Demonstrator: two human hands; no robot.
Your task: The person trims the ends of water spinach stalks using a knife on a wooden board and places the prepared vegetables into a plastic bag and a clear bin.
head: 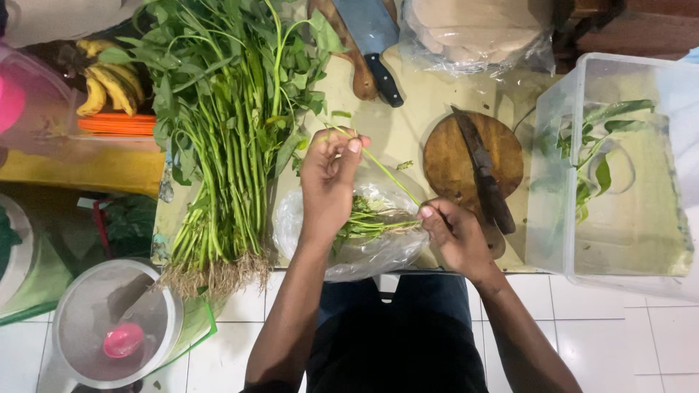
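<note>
Head view: looking straight down on a desk [408,138] with greens, knives and tubs, a white tiled floor [641,342] below it.
Far left: a round lidded pot [116,324] with a pink knob stands on the floor beside the desk edge; above it lie yellow bananas [109,84] next to a pink-tinted tub [29,102].
Bundle: a big bunch of leafy green stalks [226,124] lies on the desk, roots toward the person, leaves toward the far side.
Left hand: the left hand [328,182] is raised over the desk, fingertips pinched on the upper end of a single thin green stem [389,177].
Stem: it runs slantwise from the left hand down to the right hand, held taut above a clear plastic bag [357,251].
Bag: it lies on the desk at the near edge and holds a small heap of trimmed stalks and roots [371,222].
Right hand: the right hand [455,236] is closed around the lower end of the same stem, just beside the bag.
Top middle: a cleaver [371,40] with a black handle rests on a wooden board.
Right of centre: a round wooden block [455,156] carries a dark, worn knife [484,175] laid across it.
Far right: a clear plastic box [619,240] holds a few picked leafy sprigs [593,142].
</note>
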